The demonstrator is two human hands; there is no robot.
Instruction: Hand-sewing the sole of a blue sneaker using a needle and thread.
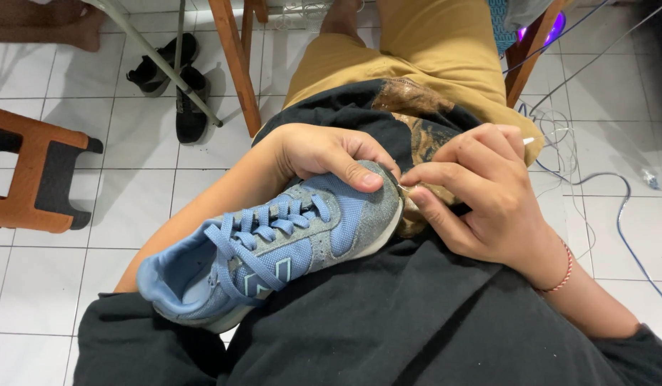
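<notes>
A blue and grey suede-and-mesh lace-up sneaker (274, 250) lay across the person's lap, on the black shirt (416, 314), with its toe pointing toward the mustard-yellow trousers (431, 50) and its open collar toward the camera. The left hand (324, 154) was closed over the toe, thumb pressed flat on the grey suede toe cap and the other fingers curled round the far side, pinning the shoe in place. The right hand (481, 193) met it at the very tip of the toe, thumb and forefinger pinched together on something small and pale where the upper joins the white sole; it looked like a thin needle or thread end, but it was too small to tell which. A second pale sliver showed above that hand's knuckles.

Judged from this, the work was at the toe seam and under way rather than finished: both hands were engaged there and the pinch had not let go. The laces were threaded and loosely crossed, and the side of the shoe looked intact. How much of the toe edge was already dealt with could not be seen, since the fingers covered it.

Around them stood a pair of black shoes (175, 75) on the white tiled floor (131, 186), an orange wooden stool (38, 171), and loose cables (602, 193).
</notes>
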